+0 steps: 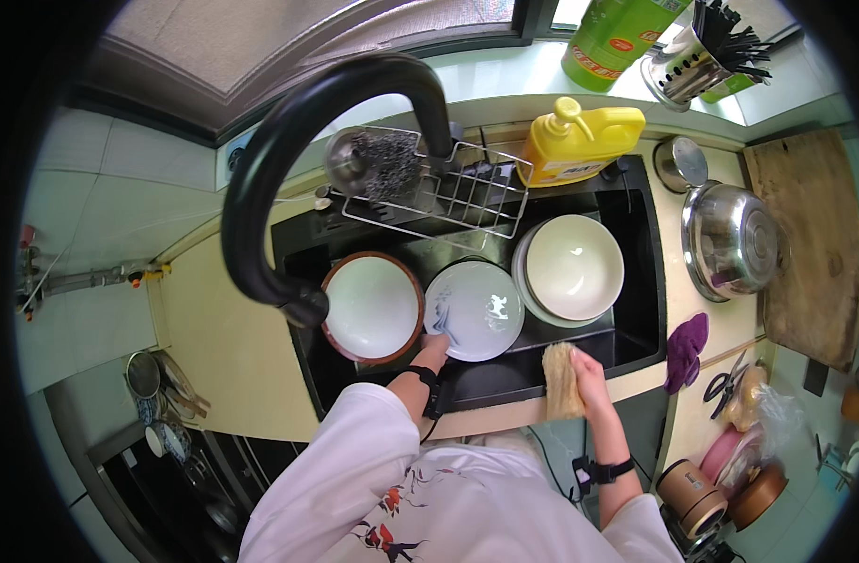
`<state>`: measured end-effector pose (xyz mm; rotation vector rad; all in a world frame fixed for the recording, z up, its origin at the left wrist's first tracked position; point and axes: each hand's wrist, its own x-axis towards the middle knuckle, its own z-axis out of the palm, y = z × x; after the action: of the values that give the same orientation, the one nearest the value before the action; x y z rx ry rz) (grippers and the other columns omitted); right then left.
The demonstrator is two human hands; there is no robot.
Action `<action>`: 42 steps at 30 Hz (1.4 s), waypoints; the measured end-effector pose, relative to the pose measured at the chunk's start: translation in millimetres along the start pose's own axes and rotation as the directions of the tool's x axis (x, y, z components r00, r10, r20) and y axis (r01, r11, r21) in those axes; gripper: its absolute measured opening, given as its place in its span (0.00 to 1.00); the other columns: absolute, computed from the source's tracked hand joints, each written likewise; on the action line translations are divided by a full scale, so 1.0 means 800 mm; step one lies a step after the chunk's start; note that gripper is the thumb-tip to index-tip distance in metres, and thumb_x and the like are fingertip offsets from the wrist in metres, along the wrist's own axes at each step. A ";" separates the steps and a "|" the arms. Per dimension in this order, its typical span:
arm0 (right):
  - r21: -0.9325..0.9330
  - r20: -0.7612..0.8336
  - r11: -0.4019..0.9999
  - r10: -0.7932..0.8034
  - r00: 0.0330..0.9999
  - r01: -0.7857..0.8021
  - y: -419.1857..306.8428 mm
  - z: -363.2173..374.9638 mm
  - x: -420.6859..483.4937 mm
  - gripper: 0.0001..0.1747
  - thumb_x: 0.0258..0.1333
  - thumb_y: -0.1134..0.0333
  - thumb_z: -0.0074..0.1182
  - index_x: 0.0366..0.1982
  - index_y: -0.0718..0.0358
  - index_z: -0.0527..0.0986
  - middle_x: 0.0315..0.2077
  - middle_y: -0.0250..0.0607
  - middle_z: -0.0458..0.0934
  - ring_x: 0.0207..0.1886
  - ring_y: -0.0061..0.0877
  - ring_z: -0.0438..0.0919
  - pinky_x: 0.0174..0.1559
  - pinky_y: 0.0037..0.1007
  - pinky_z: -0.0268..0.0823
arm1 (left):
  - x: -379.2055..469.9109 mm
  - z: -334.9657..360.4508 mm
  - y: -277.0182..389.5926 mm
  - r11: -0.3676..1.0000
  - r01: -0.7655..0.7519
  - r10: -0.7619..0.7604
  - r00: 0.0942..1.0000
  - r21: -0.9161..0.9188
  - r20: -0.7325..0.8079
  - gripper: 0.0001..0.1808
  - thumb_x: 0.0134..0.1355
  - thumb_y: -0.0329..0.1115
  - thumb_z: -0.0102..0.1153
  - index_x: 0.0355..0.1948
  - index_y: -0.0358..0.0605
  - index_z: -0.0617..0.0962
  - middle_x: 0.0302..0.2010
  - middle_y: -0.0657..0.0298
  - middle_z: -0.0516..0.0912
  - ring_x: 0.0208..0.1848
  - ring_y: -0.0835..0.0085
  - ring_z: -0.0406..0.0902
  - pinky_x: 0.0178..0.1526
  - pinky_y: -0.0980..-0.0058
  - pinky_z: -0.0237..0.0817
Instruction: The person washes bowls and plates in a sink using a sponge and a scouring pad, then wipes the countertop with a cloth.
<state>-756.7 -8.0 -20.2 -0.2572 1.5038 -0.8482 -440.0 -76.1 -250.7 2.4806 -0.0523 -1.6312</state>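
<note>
My left hand [436,343] grips the lower left rim of a white plate [480,310] with a blue painted motif; some of its fingers are hidden. In my right hand [590,376] is a pale tan loofah scrubber [562,383], held over the sink's front edge, apart from the dishes. Left of the plate sits a white bowl [373,307] with a brown rim. On the right, a cream bowl [576,266] rests on another pale dish [524,271]. All of these are in or over the black double sink [465,390].
A black faucet [239,190] arches over the sink's left side. Behind stand a wire rack [472,204] holding a steel scourer [391,165], and a yellow pump bottle [577,148]. To the right are an upturned steel pot [732,239], a purple cloth [686,352] and a wooden cutting board [806,246].
</note>
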 end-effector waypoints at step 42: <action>-0.187 -0.178 0.797 -0.602 0.779 0.574 0.013 0.238 0.114 0.18 0.53 0.69 0.65 0.42 0.67 0.71 0.38 0.43 0.76 0.43 0.30 0.77 0.48 0.32 0.70 | -0.335 -0.173 0.131 0.182 -0.877 0.945 0.281 0.445 0.166 0.19 0.73 0.41 0.47 0.50 0.32 0.75 0.35 0.39 0.83 0.39 0.40 0.81 0.42 0.52 0.70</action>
<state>-589.7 -124.2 -76.9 -0.7794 1.7216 -1.3208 -413.8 -129.2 63.2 1.9214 -1.7632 -0.8462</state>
